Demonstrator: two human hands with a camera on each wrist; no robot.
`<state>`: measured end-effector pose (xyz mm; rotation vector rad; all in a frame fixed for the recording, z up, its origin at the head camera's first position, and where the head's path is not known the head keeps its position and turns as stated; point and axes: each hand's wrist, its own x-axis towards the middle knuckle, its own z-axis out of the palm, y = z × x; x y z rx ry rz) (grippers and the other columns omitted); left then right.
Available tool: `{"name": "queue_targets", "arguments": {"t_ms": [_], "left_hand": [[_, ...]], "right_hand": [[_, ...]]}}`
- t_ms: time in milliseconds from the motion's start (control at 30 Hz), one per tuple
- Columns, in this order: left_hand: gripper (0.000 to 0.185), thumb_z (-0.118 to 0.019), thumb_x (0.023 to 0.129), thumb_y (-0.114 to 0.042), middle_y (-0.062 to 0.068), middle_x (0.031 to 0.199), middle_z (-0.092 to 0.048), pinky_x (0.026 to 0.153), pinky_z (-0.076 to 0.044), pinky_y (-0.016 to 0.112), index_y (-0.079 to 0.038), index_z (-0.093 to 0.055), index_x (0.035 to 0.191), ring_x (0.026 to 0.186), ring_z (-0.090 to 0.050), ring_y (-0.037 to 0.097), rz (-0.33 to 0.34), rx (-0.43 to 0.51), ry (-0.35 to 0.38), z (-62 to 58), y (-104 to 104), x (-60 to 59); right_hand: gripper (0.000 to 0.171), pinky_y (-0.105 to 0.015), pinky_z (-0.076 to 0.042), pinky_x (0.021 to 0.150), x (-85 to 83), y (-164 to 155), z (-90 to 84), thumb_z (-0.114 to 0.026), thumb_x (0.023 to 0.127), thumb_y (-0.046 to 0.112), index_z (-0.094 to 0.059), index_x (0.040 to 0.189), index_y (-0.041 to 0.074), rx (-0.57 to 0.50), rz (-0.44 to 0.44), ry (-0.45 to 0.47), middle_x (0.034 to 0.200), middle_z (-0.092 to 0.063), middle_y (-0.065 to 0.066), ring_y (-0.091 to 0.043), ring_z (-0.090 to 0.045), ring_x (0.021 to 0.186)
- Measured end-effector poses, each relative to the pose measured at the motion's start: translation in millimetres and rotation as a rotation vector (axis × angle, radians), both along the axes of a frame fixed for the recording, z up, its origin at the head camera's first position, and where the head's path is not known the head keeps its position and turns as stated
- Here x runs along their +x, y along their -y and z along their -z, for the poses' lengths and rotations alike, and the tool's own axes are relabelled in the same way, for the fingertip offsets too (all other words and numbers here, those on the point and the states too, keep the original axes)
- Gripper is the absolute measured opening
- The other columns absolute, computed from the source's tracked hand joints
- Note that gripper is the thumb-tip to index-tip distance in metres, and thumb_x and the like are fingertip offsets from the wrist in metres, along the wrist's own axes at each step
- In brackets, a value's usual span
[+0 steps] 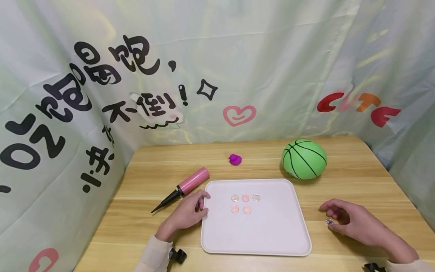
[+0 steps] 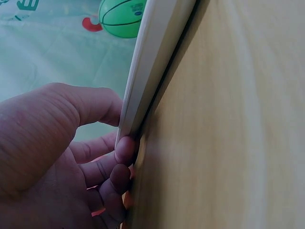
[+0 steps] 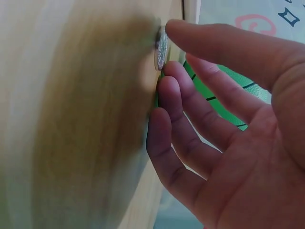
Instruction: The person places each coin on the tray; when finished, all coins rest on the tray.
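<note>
My left hand [image 1: 187, 211] is at the left edge of the white tray [image 1: 258, 238]. In the left wrist view its thumb lies on the tray's rim [image 2: 143, 71], with the fingertips curled against the outer side. Several silver and copper-pink coins [image 1: 245, 198] lie on the tray in two rows. Right of the tray, my right hand [image 1: 357, 223] is low over the table, fingers loosely bent around a silver coin [image 3: 162, 50]. The thumb tip is by that coin; a gap shows between coin and index finger in the head view.
A pink and black hand pump [image 1: 193, 181] lies left of the tray. Behind the tray are a small purple rubber duck [image 1: 235, 159] and a green ball [image 1: 304, 159]. A printed curtain [image 1: 272, 75] hangs behind the wooden table [image 1: 163, 158].
</note>
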<state>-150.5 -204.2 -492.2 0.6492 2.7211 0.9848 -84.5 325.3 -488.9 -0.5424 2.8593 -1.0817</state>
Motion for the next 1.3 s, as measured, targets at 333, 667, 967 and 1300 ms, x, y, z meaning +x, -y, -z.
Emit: {"name": "queue_targets", "arguments": {"t_ms": [333, 667, 967, 1300], "left_hand": [[0.034, -0.075, 0.098, -0.009, -0.005, 0.086, -0.056, 0.071, -0.043, 0.021, -0.012, -0.064, 0.131, 0.075, -0.05, 0.005, -0.01, -0.006, -0.001, 0.1, 0.1, 1.5], [0.035, -0.075, 0.099, -0.01, -0.008, 0.086, -0.055, 0.072, -0.043, 0.021, -0.011, -0.064, 0.132, 0.075, -0.05, 0.004, -0.011, -0.016, 0.011, -0.2, -0.9, 2.1], [0.035, -0.075, 0.099, -0.01, -0.006, 0.086, -0.056, 0.07, -0.043, 0.021, -0.011, -0.064, 0.132, 0.075, -0.05, 0.006, 0.001, -0.01, -0.005, -2.0, -0.8, 1.2], [0.035, -0.074, 0.099, -0.011, -0.007, 0.086, -0.056, 0.071, -0.043, 0.022, -0.012, -0.064, 0.132, 0.075, -0.05, 0.006, -0.012, -0.025, 0.012, -2.7, -0.5, 2.1]], "right_hand": [[0.043, -0.02, -0.047, 0.066, -2.3, -0.1, 1.2, -0.091, 0.082, -0.001, -0.071, 0.119, 0.005, 0.0, -0.017, 0.004, 0.09, -0.062, 0.015, 0.004, -0.054, 0.078], [0.043, -0.021, -0.049, 0.066, -8.0, -4.3, -7.4, -0.092, 0.084, 0.006, -0.07, 0.121, 0.004, 0.092, 0.065, 0.113, 0.087, -0.059, 0.006, 0.005, -0.05, 0.075], [0.039, -0.022, -0.049, 0.067, -9.7, -3.6, -12.3, -0.09, 0.087, 0.008, -0.071, 0.121, 0.004, 0.131, 0.104, 0.173, 0.089, -0.062, 0.003, 0.003, -0.051, 0.075], [0.036, -0.022, -0.049, 0.067, -9.2, -1.2, -10.8, -0.089, 0.087, 0.008, -0.072, 0.119, 0.005, 0.138, 0.116, 0.171, 0.088, -0.061, 0.002, 0.004, -0.05, 0.075]]}}
